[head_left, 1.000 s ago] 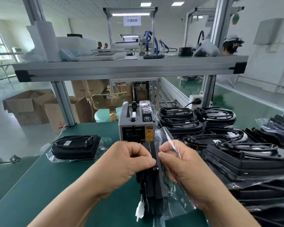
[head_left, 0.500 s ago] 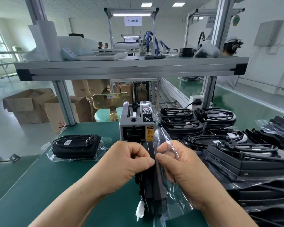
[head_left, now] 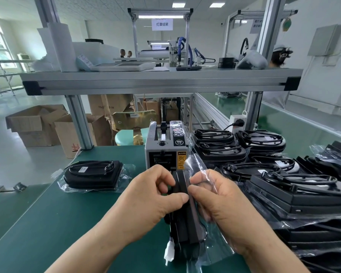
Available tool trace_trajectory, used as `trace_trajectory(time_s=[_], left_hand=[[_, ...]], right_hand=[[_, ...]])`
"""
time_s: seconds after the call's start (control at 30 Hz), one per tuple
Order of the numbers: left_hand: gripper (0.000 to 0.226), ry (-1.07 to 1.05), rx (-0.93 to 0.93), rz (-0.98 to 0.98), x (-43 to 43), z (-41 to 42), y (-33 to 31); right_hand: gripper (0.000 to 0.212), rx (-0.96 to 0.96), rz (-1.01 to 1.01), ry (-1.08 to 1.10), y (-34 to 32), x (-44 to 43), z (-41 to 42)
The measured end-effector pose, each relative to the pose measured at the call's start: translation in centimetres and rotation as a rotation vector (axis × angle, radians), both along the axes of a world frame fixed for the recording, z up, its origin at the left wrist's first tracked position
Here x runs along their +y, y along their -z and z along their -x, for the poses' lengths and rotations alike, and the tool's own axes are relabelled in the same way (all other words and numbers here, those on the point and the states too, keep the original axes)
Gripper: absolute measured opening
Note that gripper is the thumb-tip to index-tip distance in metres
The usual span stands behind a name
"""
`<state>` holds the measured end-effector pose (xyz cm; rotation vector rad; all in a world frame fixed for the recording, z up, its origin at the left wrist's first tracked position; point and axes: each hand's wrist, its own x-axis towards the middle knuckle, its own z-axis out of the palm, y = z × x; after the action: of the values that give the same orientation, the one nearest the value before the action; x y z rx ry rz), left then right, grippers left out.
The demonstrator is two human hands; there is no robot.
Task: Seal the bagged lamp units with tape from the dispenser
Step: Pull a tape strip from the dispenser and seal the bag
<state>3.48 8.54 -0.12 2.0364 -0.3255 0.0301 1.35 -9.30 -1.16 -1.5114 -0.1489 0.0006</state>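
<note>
Slack is your risk: left hand (head_left: pixel 146 198) and right hand (head_left: pixel 220 203) both pinch the bagged lamp unit (head_left: pixel 183 213) upright at the tape dispenser's (head_left: pixel 165 150) near side, and any slip lets its flap (head_left: pixel 195 164) unfold.

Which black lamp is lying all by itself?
The bagged lamp left of the tape dispenser; the other lying ones crowd in a pile on the right.

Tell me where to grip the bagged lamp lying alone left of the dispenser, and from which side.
Grip the lamp across its body, from above, probably thumb on the near edge and fingers on the far edge. It lies flat on the mat with the cable coiled on top, and the loose bag film round it would likely slip if pinched.
</note>
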Motion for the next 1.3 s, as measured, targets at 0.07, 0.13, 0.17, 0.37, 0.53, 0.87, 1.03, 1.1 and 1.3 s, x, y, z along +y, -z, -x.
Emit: trace_trajectory(time_s=[0.07, 0.13, 0.17, 0.37, 0.53, 0.87, 1.03, 1.1, 1.3], left_hand=[[0.043, -0.062, 0.051, 0.058, -0.4, 0.1, 0.4], [0.039, -0.117, 0.111, 0.206, -1.1, 0.2, 1.0], [0.038, -0.144, 0.137, 0.27, -1.5, 0.3, 1.2], [0.059, -0.063, 0.313, 0.443, -1.9, 0.7, 1.8], [0.073, 0.056, 0.398, 0.51, -0.7, 0.4, 1.9], [0.06, 0.161, 0.502, 0.699, 0.1, 0.7, 2.3], [0.065, 0.086, 0.451, 0.729, -0.8, 1.3, 2.3], [0.063, 0.07, 0.433, 0.754, -1.1, 1.4, 2.4], [0.048, 0.066, 0.389, 0.778, -1.6, 2.0, 2.9]], right_hand=[[0.005, 0.002, 0.006, 0.01, 0.1, 0.0, 0.0], [0.004, 0.013, -0.024, 0.002, 0.0, 0.2, 0.1], [0.003, 0.018, -0.043, -0.012, 0.0, 0.3, 0.2], [0.006, 0.053, -0.093, -0.014, 0.1, 0.3, 0.4], [0.008, 0.019, -0.066, -0.003, 0.3, 0.2, 0.7], [0.009, 0.025, -0.048, -0.005, 0.2, 0.0, 1.0], [0.008, 0.026, -0.055, -0.005, 0.0, 0.3, 1.2], [0.01, 0.022, -0.025, -0.006, -0.1, 0.2, 1.2], [0.015, 0.04, -0.04, 0.029, -0.1, 0.5, 1.3]])
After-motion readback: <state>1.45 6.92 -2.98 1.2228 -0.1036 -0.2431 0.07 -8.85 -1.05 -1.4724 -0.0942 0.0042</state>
